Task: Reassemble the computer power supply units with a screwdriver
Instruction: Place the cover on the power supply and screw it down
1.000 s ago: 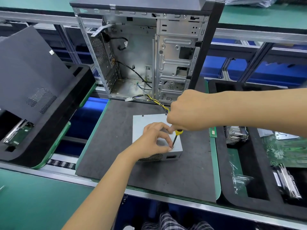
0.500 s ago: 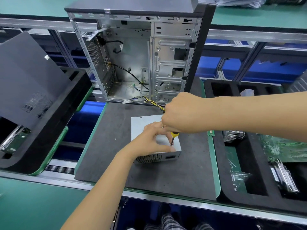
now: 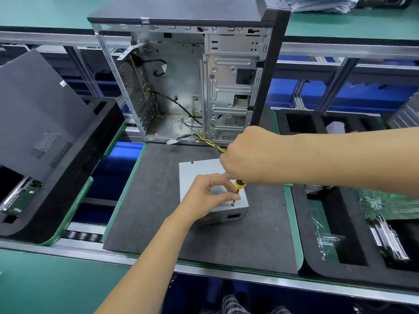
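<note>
In front of the open computer case [image 3: 188, 87], on the dark foam mat [image 3: 158, 200], lies the grey power supply unit [image 3: 199, 171], its cable bundle [image 3: 204, 141] trailing back toward the case. The right hand [image 3: 247, 155] is fisted around the screwdriver [image 3: 238, 189], only the yellow collar and shaft showing. The left hand [image 3: 210, 196] pinches the shaft just above the tip (steadying it). To seat the screw [image 3: 232, 203] well, keep the shaft plumb, press down firmly, and turn slowly.
</note>
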`<state>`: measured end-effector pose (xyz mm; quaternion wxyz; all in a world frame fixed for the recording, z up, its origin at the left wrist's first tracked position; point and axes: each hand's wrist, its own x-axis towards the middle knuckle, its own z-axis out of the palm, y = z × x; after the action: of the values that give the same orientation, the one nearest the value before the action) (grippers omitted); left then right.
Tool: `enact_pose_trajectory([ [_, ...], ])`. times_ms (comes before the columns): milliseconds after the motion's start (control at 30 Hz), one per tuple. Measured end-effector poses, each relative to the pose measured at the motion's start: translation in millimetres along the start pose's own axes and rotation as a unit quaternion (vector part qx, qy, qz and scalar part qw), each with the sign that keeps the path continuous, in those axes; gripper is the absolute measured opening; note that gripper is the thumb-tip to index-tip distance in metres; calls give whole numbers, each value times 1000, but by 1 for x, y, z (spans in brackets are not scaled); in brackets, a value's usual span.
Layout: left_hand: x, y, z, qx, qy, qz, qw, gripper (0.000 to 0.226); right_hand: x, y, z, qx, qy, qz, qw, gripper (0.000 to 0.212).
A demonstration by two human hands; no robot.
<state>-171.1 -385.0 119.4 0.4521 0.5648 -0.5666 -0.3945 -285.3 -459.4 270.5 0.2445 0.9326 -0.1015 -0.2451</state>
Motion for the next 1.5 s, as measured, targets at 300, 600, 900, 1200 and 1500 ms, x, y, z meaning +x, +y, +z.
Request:
enact_pose_trajectory([
  [300, -3, 8, -7, 38, -42, 16, 998, 7, 2, 4, -15, 2, 4, -28, 1000, 15],
  [600, -1, 12, -4, 49, -8, -12, 999, 11, -5, 7, -11, 9, 9, -83, 996, 26],
  [900, -2, 31, -2, -41, 7, 29, 999, 24, -1, 2, -12, -47, -13, -53, 997, 19],
  [1200, 0, 36, -15, -36, -122, 26, 992, 30, -22, -5, -18, -292, -68, -203, 932, 22],
  [1500, 2, 27, 0, -71, -1, 57, 996, 37, 22, 23, -15, 559, -408, 258, 674, 38],
])
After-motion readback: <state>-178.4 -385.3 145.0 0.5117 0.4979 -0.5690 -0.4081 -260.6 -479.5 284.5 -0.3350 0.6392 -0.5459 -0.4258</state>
